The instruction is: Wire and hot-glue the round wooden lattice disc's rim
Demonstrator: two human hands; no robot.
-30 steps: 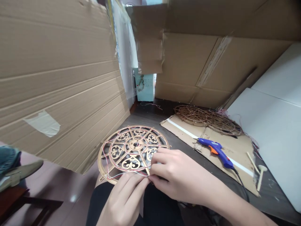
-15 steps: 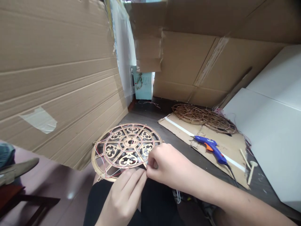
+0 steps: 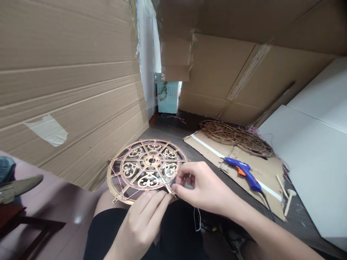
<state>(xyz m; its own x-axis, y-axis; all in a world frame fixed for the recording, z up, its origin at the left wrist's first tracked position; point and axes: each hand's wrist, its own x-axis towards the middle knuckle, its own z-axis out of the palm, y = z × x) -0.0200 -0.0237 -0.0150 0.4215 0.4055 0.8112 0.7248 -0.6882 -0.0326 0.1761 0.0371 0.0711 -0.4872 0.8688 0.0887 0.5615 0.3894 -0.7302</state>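
Two large cardboard sheets (image 3: 67,90) stood around us, one to the left and a second (image 3: 244,72) ahead, and white foam boards (image 3: 311,162) leaned at the right. On the dark tabletop (image 3: 165,131) lay a cardboard mat (image 3: 260,177) carrying a pile of brown lattice discs (image 3: 235,137), a blue glue gun (image 3: 242,172) with an orange trigger, and a few thin wooden sticks (image 3: 282,187). A round wooden openwork disc (image 3: 146,164), strung with red and white threads, sat tilted at the near table edge, its lower rim just above our black shorts (image 3: 130,231). Our left hand (image 3: 142,216) was closed around that lower rim, its fingers together and curled over the wood. Our right hand (image 3: 203,186) was half closed beside it, thumb and forefinger pinched together at the rim; we could not tell whether they gripped a thread. A loose white thread (image 3: 197,219) hung below.
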